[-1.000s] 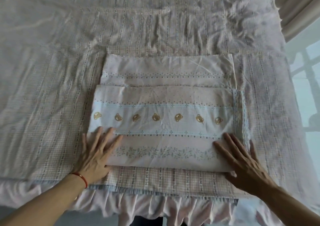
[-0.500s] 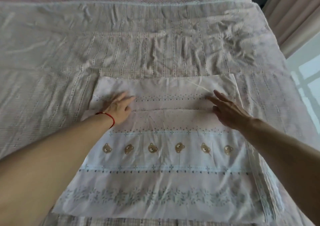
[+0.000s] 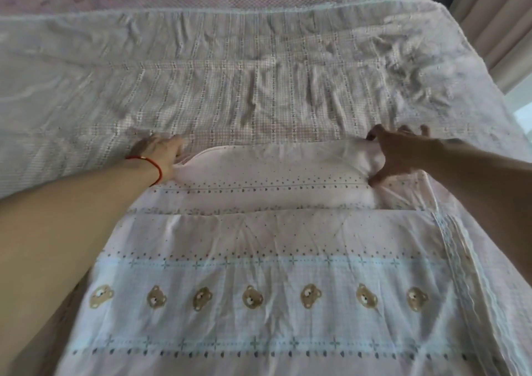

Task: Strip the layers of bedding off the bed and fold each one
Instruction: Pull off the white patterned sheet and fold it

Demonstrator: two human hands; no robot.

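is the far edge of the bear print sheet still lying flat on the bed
No, the right hand and left hand grip the far edge of the bear print sheet, which bulges up off the checked cover.

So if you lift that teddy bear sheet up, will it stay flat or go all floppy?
Probably floppy: the teddy bear sheet already bunches and humps where the right hand and left hand grip its far edge. It looks thin and creased, so likely light. Folded in layers, it may slide apart unless both ends are held.
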